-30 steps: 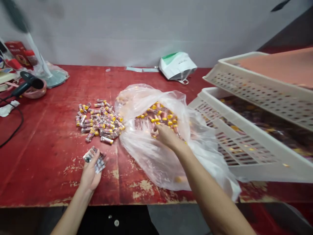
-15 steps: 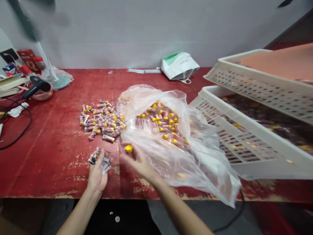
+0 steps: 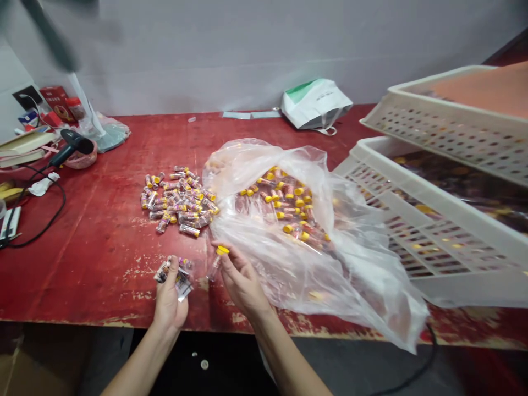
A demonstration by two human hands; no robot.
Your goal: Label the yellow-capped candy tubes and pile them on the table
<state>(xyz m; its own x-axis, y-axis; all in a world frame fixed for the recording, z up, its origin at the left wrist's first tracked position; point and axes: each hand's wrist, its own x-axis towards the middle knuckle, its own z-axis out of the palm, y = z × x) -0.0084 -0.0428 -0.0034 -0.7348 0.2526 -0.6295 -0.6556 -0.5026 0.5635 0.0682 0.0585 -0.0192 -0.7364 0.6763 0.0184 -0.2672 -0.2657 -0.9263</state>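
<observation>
My left hand (image 3: 170, 300) is closed on a bunch of small printed plastic packets (image 3: 181, 278), thumb lying across the top. Just to its right, my right hand (image 3: 243, 278) pinches a small clear tube with a yellow cap (image 3: 216, 262) by its upper end, cap up and slightly tilted. Beyond the hands lies a pile of similar yellow-capped tubes (image 3: 181, 201), which look wrapped in printed film. Right of the pile, a translucent plastic bag (image 3: 264, 253) lies open with many yellow-capped tubes (image 3: 289, 201) inside it.
Two white perforated crates (image 3: 412, 214) are stacked at the right, holding similar items. A white-and-green bag (image 3: 317, 104) stands by the wall. On the left are a barcode scanner (image 3: 74, 144), a black cable (image 3: 55, 220), a red box (image 3: 58, 104) and a lamp (image 3: 88, 104). The table (image 3: 103, 264) is red.
My right hand has turned, bringing the tube upright so its clear body now shows below the cap. The left hand keeps its packets. The whole view has shifted a little.
</observation>
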